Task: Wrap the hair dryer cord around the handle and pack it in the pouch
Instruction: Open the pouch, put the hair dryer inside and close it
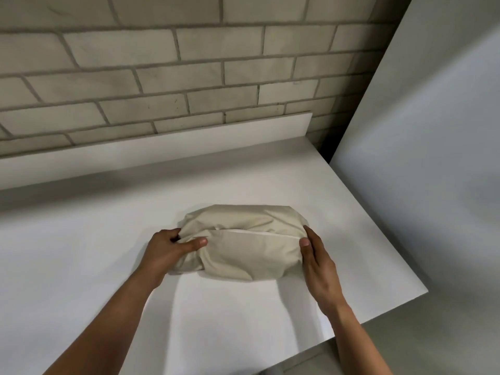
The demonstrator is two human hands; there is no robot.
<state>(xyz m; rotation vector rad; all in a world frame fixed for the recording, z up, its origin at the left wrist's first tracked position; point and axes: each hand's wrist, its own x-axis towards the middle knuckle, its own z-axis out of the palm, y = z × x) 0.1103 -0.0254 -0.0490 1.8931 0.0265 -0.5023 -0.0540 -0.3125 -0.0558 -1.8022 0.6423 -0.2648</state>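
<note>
A plain, bare indoor room, closer to a utility space than a furnished home: a smooth white counter (81, 253) stands against a pale painted brick wall (162, 77), with a blank white panel (433, 131) on the right.

The pouch (243, 239) is matt beige woven cloth, soft and creased, with a paler smooth strip along its closure seam. The table (108, 253) carrying it has a smooth, matt white surface with a faint sheen toward its right edge. The wall (162, 77) behind is rough, matt pale brick with grey mortar joints.
</note>
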